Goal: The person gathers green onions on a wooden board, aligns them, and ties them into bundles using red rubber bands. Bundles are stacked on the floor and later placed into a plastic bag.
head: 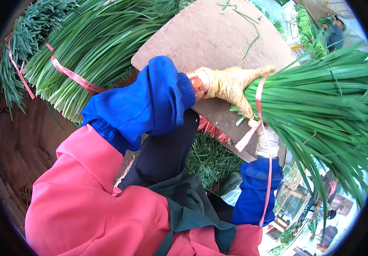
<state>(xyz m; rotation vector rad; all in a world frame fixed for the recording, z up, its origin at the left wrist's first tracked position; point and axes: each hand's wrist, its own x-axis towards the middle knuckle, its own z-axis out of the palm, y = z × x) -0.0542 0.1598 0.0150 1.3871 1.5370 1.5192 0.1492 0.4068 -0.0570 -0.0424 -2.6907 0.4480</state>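
Observation:
A thick bunch of garlic chives (318, 92) spreads over the right side, its cut stem ends towards the board. A pink plastic strap (259, 96) circles it near those ends. My left hand (227, 83), in a yellowish glove, grips the stem end, one finger stretched along the top and the thumb low near the strap's knot. Below the knot is my right hand (266, 140), in a pale glove, its fingertips pinching the strap. A short strap end sticks out there, and a long tail hangs down across my right sleeve. Leaves partly hide the right hand.
A wooden board (216, 41) with loose leaf scraps lies ahead. Tied chive bunches (84, 54) and darker greens (36, 35) are at left. Pink straps (212, 129) and leaf trimmings (212, 160) lie below the board. Another person (334, 36) is at far right.

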